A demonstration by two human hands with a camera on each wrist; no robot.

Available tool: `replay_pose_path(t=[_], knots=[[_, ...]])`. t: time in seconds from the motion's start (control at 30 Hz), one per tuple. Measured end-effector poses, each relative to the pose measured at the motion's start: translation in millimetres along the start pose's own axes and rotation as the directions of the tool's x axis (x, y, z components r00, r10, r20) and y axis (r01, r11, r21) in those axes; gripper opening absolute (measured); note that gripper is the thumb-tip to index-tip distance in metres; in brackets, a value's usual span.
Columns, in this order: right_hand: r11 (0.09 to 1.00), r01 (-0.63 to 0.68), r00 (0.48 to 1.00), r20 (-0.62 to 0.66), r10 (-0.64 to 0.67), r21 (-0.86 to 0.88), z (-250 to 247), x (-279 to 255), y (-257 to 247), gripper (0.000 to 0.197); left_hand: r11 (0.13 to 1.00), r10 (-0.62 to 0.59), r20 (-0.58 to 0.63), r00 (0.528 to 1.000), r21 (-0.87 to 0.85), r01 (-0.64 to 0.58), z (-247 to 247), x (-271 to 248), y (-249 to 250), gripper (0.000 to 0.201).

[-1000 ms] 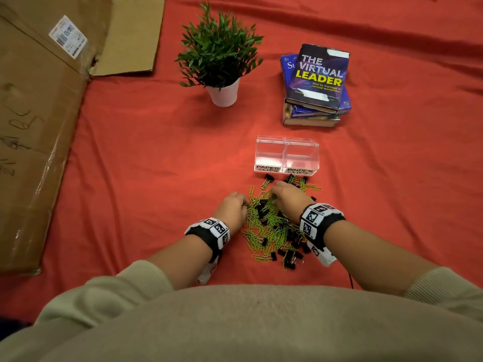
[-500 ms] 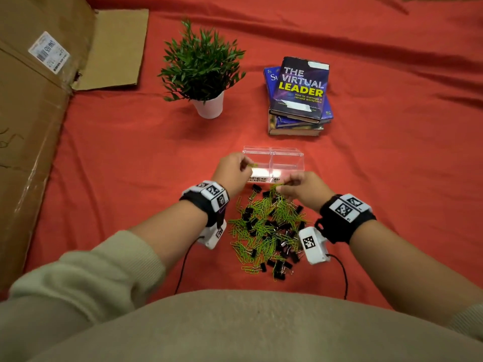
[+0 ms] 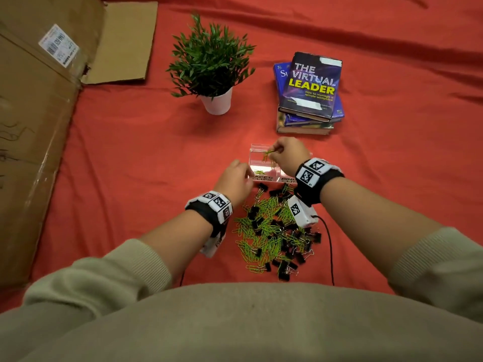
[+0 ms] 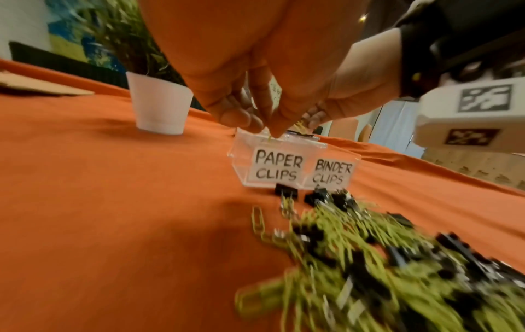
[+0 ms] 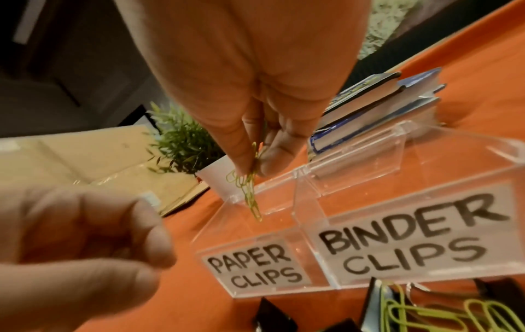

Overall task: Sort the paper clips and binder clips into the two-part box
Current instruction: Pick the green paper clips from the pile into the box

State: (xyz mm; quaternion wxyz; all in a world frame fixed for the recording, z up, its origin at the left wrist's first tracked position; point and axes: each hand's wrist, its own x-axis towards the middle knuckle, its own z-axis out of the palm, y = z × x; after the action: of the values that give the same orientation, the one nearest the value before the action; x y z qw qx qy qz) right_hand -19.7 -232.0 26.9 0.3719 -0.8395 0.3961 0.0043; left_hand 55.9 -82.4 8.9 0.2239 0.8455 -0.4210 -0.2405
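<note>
A clear two-part box, labelled PAPER CLIPS on the left and BINDER CLIPS on the right, stands open on the red cloth. My right hand hovers over the left compartment and pinches a bunch of green paper clips that dangle into it. A few green clips lie inside that compartment. My left hand is at the box's front left corner, fingers loosely curled and empty. The mixed pile of green paper clips and black binder clips lies just in front of the box.
A potted plant stands behind the box to the left. A stack of books sits behind it to the right. Flattened cardboard covers the far left. Red cloth lies bare between the cardboard and the box.
Both hands rose from the pile to the box. The left hand dropped its clips into the left compartment and drew back. The right hand carried its clips over that compartment.
</note>
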Motion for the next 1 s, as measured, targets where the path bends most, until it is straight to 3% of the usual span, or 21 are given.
replay_pose_path(t=[0.17,0.23,0.33,0.43,0.67,0.8,0.9,1.0], knots=[[0.956,0.205,0.978,0.006,-0.208,-0.209,15,-18,-1,0.022,0.999,-0.050,0.172,0.984,0.030,0.045,22,-38,-24,0.013],[0.924,0.309,0.951,0.096,-0.294,-0.227,29,-36,1,0.020,0.997,-0.067,0.182,0.981,0.036,0.062,30,-47,-32,0.014],[0.887,0.358,0.898,0.366,-0.242,-0.291,56,-60,10,0.026,0.997,-0.058,0.192,0.980,0.059,0.047,39,-54,-33,0.023],[0.876,0.340,0.885,0.433,-0.173,-0.343,72,-71,23,0.032,0.995,-0.041,0.214,0.976,0.099,0.020,45,-55,-29,0.033],[0.900,0.312,0.909,0.372,-0.189,-0.304,74,-80,39,0.023,0.980,0.026,0.233,0.972,0.187,-0.071,50,-56,-27,0.025],[0.966,0.201,0.966,0.194,-0.168,-0.162,61,-86,45,0.021,0.981,0.053,0.168,0.984,0.174,-0.082,47,-58,-29,0.022],[0.991,0.115,0.991,0.074,-0.109,-0.071,42,-92,48,0.024,0.997,0.052,0.082,0.995,0.050,-0.057,39,-55,-24,0.022],[0.999,-0.032,0.999,0.007,0.032,0.006,25,-94,62,0.023,0.992,-0.005,0.071,0.997,-0.123,0.014,34,-48,-9,0.020]])
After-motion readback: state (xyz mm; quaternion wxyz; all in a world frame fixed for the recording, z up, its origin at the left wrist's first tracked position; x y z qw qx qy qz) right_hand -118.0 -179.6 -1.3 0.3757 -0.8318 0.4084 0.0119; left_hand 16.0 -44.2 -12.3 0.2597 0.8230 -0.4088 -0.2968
